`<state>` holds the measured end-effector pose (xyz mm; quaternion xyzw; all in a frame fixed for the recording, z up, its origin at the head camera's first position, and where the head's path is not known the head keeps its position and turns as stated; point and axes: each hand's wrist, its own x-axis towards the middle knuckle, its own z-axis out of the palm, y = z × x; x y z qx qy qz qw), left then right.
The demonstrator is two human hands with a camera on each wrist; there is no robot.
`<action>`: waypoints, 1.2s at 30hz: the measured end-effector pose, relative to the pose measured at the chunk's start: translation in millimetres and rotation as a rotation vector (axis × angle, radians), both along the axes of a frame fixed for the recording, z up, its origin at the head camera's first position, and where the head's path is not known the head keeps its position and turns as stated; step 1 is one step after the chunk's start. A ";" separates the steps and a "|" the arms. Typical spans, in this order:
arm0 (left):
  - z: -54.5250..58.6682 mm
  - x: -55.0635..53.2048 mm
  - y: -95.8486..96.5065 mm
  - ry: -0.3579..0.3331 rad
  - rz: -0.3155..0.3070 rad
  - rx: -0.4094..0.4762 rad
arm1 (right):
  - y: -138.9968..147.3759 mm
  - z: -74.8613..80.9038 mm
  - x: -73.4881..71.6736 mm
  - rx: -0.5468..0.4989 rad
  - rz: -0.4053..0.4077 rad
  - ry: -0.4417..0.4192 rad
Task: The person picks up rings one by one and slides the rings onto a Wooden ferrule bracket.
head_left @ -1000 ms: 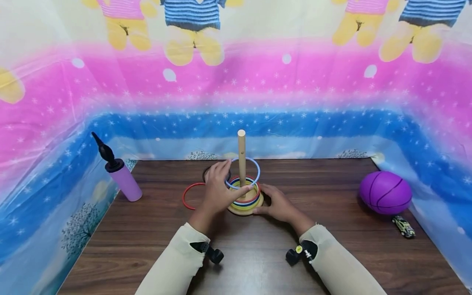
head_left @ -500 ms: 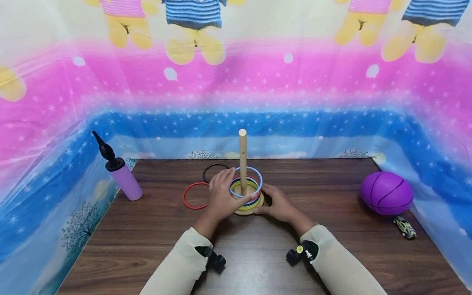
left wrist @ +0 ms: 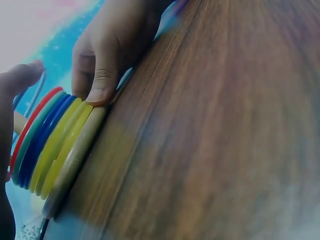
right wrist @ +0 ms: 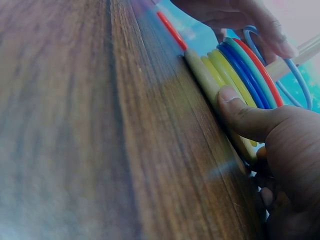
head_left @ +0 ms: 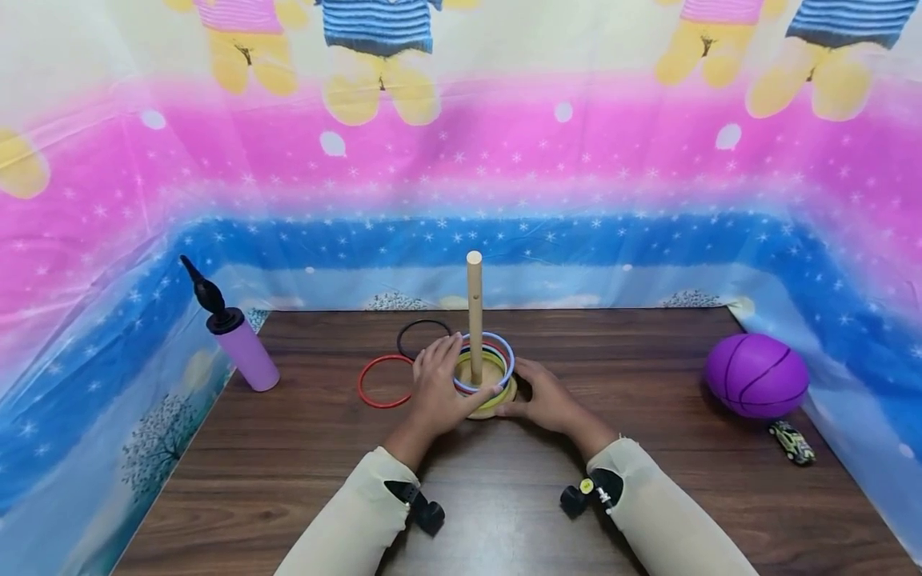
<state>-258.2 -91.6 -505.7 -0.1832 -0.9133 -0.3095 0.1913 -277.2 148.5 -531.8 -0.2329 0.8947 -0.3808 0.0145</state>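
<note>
My left hand [head_left: 439, 392] holds a light blue ring [right wrist: 303, 82], which encircles the upright wooden peg [head_left: 475, 308]. In the right wrist view this ring is tilted and apart from the topmost red ring [right wrist: 260, 62]. Red, teal, blue and yellow rings [left wrist: 47, 142] are stacked low on the peg. My right hand [head_left: 547, 402] grips the round wooden base [right wrist: 200, 72] at its right side, thumb on the near edge. A loose red ring [head_left: 385, 406] and a black ring [head_left: 425, 322] lie on the table left of the peg.
On the dark wood table [head_left: 302, 472], a purple hand pump [head_left: 248, 356] stands at the left. A purple ball [head_left: 756, 376] and a small toy car [head_left: 792, 443] sit at the right. A patterned cloth [head_left: 576, 168] hangs behind and along both sides.
My left hand has lowered the light blue ring along the peg, shifting slightly right and towards me. The right hand stays at the base.
</note>
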 end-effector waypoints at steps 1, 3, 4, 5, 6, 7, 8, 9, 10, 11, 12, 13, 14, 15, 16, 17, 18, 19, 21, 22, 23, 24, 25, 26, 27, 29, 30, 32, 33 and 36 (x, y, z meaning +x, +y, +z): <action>-0.2 0.0 -0.1 -0.005 0.001 0.002 | 0.0 0.2 0.2 0.004 -0.004 -0.004; -0.3 0.0 -0.3 -0.011 0.001 0.002 | 0.0 0.6 0.5 0.007 -0.008 -0.011; -0.4 0.1 -0.3 -0.020 0.000 0.002 | 0.0 0.5 0.7 0.008 -0.011 -0.014; -0.6 0.0 -0.3 -0.024 -0.001 0.000 | 0.1 0.3 0.6 0.007 -0.012 -0.021; -0.8 0.0 -0.3 -0.031 -0.001 -0.003 | 0.0 0.2 0.7 0.008 -0.012 -0.022; -1.0 0.0 -0.3 -0.043 -0.001 -0.003 | 0.1 0.1 0.7 0.009 -0.011 -0.023; -1.2 0.0 -0.2 -0.049 -0.001 -0.004 | 0.2 0.0 0.7 0.011 -0.013 -0.025; -1.3 0.0 -0.2 -0.057 -0.002 -0.002 | 0.2 0.0 0.8 0.010 -0.015 -0.030; -1.5 0.1 -0.2 -0.066 -0.001 -0.001 | 0.4 0.0 0.8 0.012 -0.015 -0.029; -1.5 0.1 -0.2 -0.071 0.000 0.001 | 0.6 0.0 0.9 0.013 -0.015 -0.028; -1.6 0.2 -0.1 -0.079 0.000 0.004 | 0.7 0.1 0.8 0.013 -0.017 -0.032; -1.8 0.2 -0.1 -0.080 0.001 0.006 | 0.9 0.3 0.9 0.011 -0.018 -0.035; -2.0 0.2 0.0 -0.085 0.001 0.008 | 1.2 0.4 1.1 0.013 -0.020 -0.034; -2.2 0.2 0.1 -0.089 0.001 0.010 | 1.3 0.3 1.0 0.012 -0.020 -0.035; -2.6 0.1 0.3 -0.094 0.002 0.009 | 1.5 0.3 1.2 0.015 -0.019 -0.032; -3.0 -0.1 0.4 -0.100 0.002 0.008 | 1.6 0.2 1.3 0.015 -0.020 -0.033; -3.4 -0.2 0.4 -0.105 0.003 0.006 | 1.6 0.2 1.4 0.016 -0.020 -0.034; -3.8 -0.4 0.5 -0.109 0.005 0.003 | 1.7 0.2 1.7 0.017 -0.021 -0.035; -4.2 -0.4 0.5 -0.116 0.008 -0.004 | 1.5 0.0 1.9 0.018 -0.023 -0.041; -4.3 -0.4 0.5 -0.115 0.011 -0.007 | 1.5 0.2 2.2 0.020 -0.024 -0.044; -4.2 -0.4 0.5 -0.114 0.014 -0.011 | 1.3 0.3 2.3 0.020 -0.027 -0.048; -4.0 -0.3 0.6 -0.111 0.016 -0.012 | 1.0 0.5 2.4 0.021 -0.030 -0.053; -3.9 -0.2 0.6 -0.110 0.017 -0.012 | 0.8 0.7 2.6 0.022 -0.032 -0.056; -3.9 -0.1 0.5 -0.110 0.019 -0.013 | 0.7 1.0 2.8 0.023 -0.034 -0.058; -3.8 0.0 0.4 -0.111 0.021 -0.014 | 0.6 1.2 3.0 0.026 -0.036 -0.059; -3.7 -0.1 0.2 -0.116 0.021 -0.014 | 0.4 1.6 3.4 0.031 -0.040 -0.062; -3.9 -0.3 0.0 -0.117 0.020 -0.015 | 0.3 1.8 3.6 0.032 -0.041 -0.063; -4.6 -0.3 -0.4 -0.119 0.021 -0.016 | 0.3 1.9 3.6 0.034 -0.044 -0.066; -5.0 -0.5 -0.7 -0.119 0.019 -0.015 | 0.1 1.9 3.5 0.036 -0.044 -0.066; -6.5 -0.8 -1.4 -0.116 0.016 -0.005 | -0.5 1.9 3.1 0.041 -0.043 -0.069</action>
